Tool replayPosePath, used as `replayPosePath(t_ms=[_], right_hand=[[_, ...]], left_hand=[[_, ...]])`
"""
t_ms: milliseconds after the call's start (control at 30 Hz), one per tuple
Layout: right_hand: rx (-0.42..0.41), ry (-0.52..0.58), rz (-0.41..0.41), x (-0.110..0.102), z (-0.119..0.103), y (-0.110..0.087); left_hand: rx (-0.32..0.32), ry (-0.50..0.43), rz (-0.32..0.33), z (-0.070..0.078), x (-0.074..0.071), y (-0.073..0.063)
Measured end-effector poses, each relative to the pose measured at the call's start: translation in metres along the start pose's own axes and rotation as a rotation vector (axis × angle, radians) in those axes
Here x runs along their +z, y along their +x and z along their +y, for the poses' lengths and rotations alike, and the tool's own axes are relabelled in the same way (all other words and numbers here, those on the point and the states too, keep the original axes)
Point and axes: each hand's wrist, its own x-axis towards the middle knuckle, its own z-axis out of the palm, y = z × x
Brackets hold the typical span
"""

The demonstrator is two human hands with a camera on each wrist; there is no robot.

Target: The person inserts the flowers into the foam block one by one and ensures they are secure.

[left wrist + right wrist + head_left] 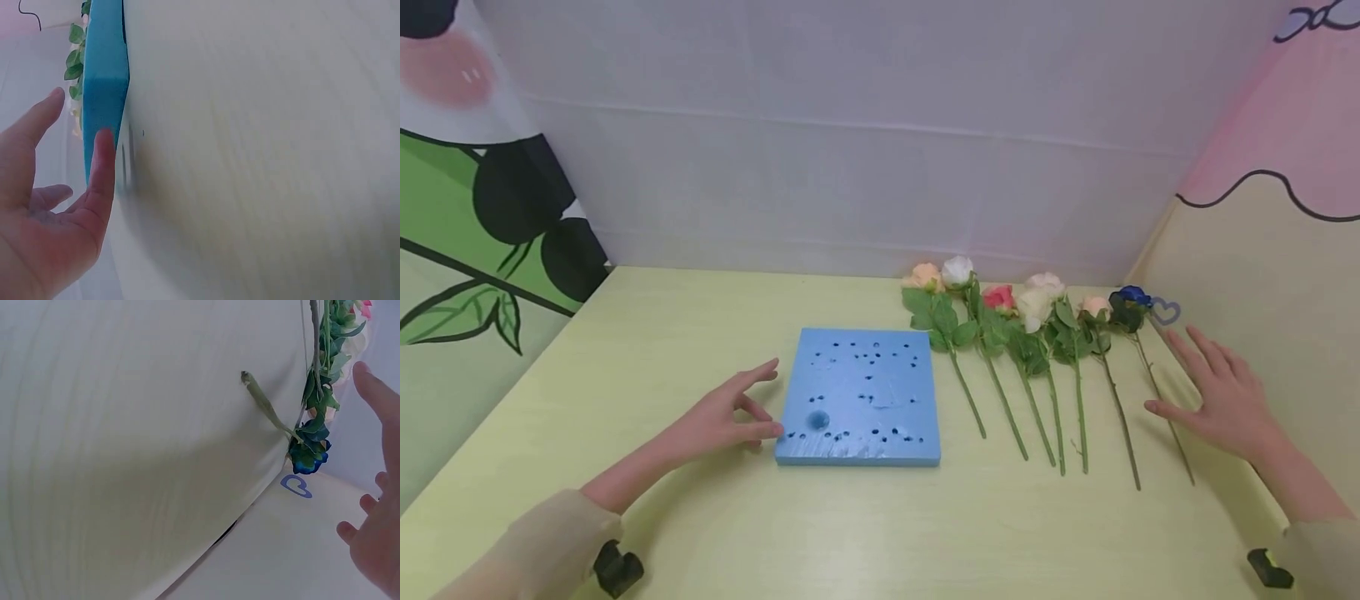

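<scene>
A blue foam block [865, 379] pitted with small holes lies flat on the table. My left hand [726, 421] hovers beside its left edge, fingers relaxed and holding nothing; in the left wrist view one fingertip overlaps the block [103, 56], and I cannot tell whether it touches. Right of the block lie several artificial roses, including a white rose [957, 271], a red-pink rose [999, 297] and a cream rose [1035, 308]. Nearest my right hand [1228, 396] is the blue rose [1135, 295], the rightmost one. That hand is spread and holds nothing.
A pale wooden table [700, 525] bears everything. Grey-white cloth [865, 183] hangs behind it, and a beige panel [1277, 283] borders the right. A blue heart outline [1166, 311] shows beside the blue rose. Printed cloth [475, 217] stands at the left.
</scene>
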Motion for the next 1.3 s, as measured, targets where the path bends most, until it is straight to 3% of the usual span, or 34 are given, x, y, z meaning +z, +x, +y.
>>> replayPosePath(t_ms=[200,433,667,1033,1300], right_hand=[[-0.041,0.121,0.001,0.006,0.009,0.002],[-0.064,0.252,-0.008,0.015,0.020,0.002],[-0.044,0.285,-0.049,0.019,0.029,0.004],[0.099,0.295,-0.286,0.023,0.035,0.018],[0.143,0.332,-0.287,0.021,0.036,0.022]], left_hand=[[-0.011,-0.038,-0.027,0.001,0.008,0.002],[-0.072,-0.085,-0.053,-0.004,0.015,0.001],[-0.075,-0.138,-0.069,-0.008,0.017,0.001],[-0.078,-0.175,-0.068,-0.011,0.018,0.001],[-0.071,-0.209,-0.084,-0.014,0.019,0.000]])
